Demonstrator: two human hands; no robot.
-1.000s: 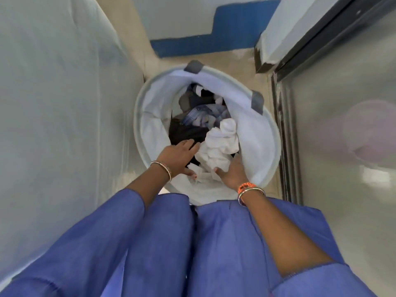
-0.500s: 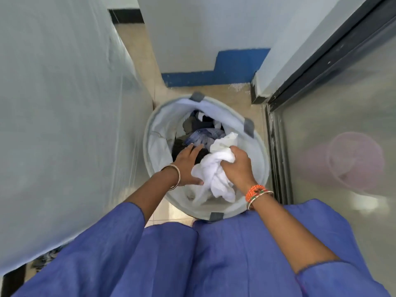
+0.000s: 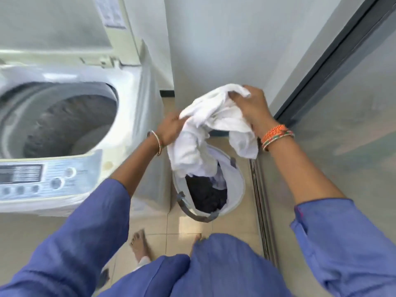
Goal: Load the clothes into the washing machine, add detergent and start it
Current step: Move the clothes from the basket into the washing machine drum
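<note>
A white garment hangs bunched above the round white laundry basket, held by both hands. My right hand grips its upper end. My left hand clutches its left side. Dark clothes still lie inside the basket on the tiled floor. To the left stands the top-loading washing machine with its lid up and the grey drum showing; I cannot tell what lies in the drum. Its control panel faces me.
A glass sliding door with a dark frame and floor track runs along the right. A white wall stands behind the basket. My bare feet rest on the beige tiles between machine and door.
Both hands have lifted the white garment up out of the basket. The view has risen from the basket, bringing the open washing machine into sight on the left.
</note>
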